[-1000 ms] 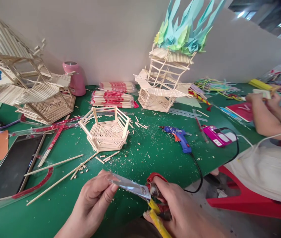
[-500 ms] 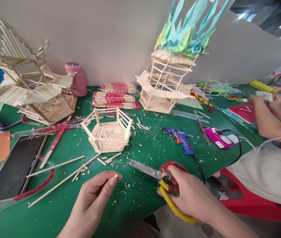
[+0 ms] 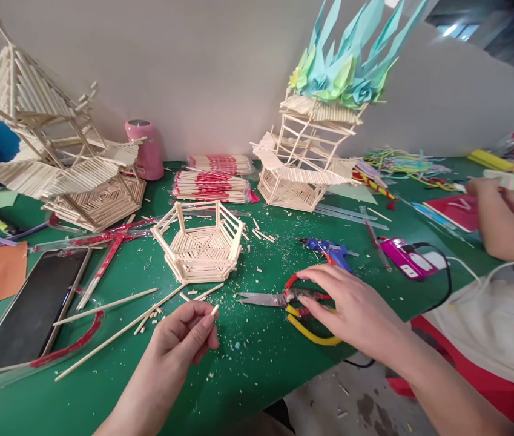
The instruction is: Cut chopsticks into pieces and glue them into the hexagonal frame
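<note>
My left hand (image 3: 181, 345) pinches a short piece of wooden stick (image 3: 214, 309) between thumb and fingertips, at the near side of the table. My right hand (image 3: 352, 303) is over the scissors (image 3: 266, 299), its fingers apart around the red and yellow handles. The scissors rest on the green tabletop, blades slightly parted and pointing left. Beyond my left hand stands a six-sided stick frame (image 3: 202, 247) with a patterned floor and low railings. Behind my right hand lies a blue glue gun (image 3: 329, 251), partly covered by the hand.
Stick pagodas stand at left (image 3: 79, 181) and back (image 3: 302, 175), the latter topped with paper leaves. Packs of sticks (image 3: 211, 186), a pink bottle (image 3: 148, 151), a phone (image 3: 29, 309) and a magenta power box (image 3: 408, 257) lie around. Another person's arm (image 3: 506, 218) is at right.
My right hand has lowered the scissors onto the table and loosened its fingers from the handles. The stick piece in my left hand now points up more visibly.
</note>
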`<state>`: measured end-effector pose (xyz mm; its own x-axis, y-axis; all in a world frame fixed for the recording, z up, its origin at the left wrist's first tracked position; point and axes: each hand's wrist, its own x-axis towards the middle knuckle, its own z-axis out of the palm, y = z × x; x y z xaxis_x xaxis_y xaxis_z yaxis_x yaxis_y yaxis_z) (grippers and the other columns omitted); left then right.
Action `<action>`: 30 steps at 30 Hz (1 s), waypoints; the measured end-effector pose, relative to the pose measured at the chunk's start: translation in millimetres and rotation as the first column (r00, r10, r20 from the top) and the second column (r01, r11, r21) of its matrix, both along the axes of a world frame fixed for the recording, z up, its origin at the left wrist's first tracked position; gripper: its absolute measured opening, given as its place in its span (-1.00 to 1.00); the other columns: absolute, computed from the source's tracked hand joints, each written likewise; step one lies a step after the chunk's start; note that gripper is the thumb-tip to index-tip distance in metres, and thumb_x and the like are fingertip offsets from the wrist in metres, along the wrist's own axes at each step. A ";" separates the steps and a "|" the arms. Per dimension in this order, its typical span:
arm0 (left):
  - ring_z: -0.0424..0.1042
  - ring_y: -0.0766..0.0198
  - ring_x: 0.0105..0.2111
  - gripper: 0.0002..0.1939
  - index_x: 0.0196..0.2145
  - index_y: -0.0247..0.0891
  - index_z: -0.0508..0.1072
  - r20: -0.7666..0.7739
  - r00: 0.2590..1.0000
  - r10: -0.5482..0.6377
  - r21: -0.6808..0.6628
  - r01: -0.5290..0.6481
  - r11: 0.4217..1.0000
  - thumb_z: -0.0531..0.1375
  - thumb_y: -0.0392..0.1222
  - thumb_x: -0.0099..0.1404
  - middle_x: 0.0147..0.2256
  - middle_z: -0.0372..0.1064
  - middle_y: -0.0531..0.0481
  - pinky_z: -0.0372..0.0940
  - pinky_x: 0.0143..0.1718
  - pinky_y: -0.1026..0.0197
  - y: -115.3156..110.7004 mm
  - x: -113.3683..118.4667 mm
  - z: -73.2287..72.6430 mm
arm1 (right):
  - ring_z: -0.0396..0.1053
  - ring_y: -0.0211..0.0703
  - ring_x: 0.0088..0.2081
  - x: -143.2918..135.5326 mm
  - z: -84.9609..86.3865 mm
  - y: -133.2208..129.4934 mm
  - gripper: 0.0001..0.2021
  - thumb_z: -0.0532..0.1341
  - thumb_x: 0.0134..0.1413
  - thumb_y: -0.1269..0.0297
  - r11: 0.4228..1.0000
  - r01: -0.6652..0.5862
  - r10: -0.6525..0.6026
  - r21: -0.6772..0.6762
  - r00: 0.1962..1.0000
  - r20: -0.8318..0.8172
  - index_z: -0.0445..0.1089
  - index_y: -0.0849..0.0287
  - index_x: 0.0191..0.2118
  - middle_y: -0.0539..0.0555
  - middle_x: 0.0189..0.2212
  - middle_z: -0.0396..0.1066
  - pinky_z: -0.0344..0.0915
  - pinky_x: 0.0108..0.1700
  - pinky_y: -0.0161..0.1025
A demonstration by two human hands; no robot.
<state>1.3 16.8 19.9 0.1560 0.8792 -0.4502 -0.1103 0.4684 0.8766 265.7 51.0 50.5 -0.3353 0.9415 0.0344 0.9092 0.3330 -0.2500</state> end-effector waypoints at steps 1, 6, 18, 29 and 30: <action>0.14 0.39 -0.57 -0.66 -0.37 -0.22 0.47 0.009 1.000 0.011 -0.023 -0.011 1.000 0.25 0.12 0.07 -0.59 0.29 0.11 0.07 -0.55 0.37 0.5 1.9 0.6 | 0.42 -0.06 -0.20 -8.3 1.8 -1.9 -0.80 0.09 0.14 0.26 1.000 -0.003 0.004 0.008 0.993 -0.121 0.36 0.13 -0.15 0.13 -0.23 0.45 0.39 -0.17 -0.10; 0.18 0.37 -0.57 -0.68 -0.47 -0.26 0.56 0.009 1.000 -0.013 0.003 0.013 1.000 0.33 0.06 -0.06 -0.59 0.34 0.05 0.12 -0.52 0.32 4.1 13.3 7.2 | 0.39 -0.24 -0.35 -61.3 -3.6 -14.8 -0.72 0.19 0.09 0.29 0.977 -0.202 0.120 -0.075 0.801 -0.586 0.31 0.16 -0.06 0.04 -0.33 0.42 0.39 -0.29 -0.28; 0.23 0.46 -0.60 -0.74 -0.38 -0.29 0.58 0.444 0.852 0.278 -0.182 -0.217 0.959 0.39 -0.10 -0.02 -0.57 0.42 0.01 0.18 -0.50 0.37 0.1 20.4 -3.0 | 0.37 -0.25 -0.44 -97.0 -20.0 -13.5 -0.88 0.15 0.15 0.32 0.999 0.037 -0.039 -0.021 0.573 -0.819 0.39 0.16 -0.38 0.01 -0.49 0.41 0.30 -0.43 -0.35; 0.25 0.44 -0.57 -0.66 -0.51 -0.33 0.57 0.312 0.826 0.470 -0.239 -0.410 0.880 0.46 -0.04 -0.21 -0.57 0.45 -0.01 0.23 -0.48 0.39 2.0 24.8 -3.3 | 0.38 -0.17 -0.43 -38.7 -33.8 -3.5 -0.84 0.10 0.15 0.24 0.939 0.334 -0.217 0.081 0.760 -0.613 0.37 0.17 -0.25 0.08 -0.43 0.44 0.33 -0.40 -0.26; 0.25 0.43 -0.56 -0.66 -0.51 -0.33 0.57 0.301 0.828 0.473 -0.231 -0.418 0.879 0.46 -0.04 -0.20 -0.56 0.45 -0.01 0.24 -0.48 0.39 2.3 23.0 -5.8 | 0.39 -0.13 -0.38 -20.3 -35.9 1.9 -0.82 0.11 0.13 0.22 0.899 0.419 -0.288 0.123 0.780 -0.556 0.35 0.18 -0.22 0.11 -0.39 0.43 0.34 -0.34 -0.21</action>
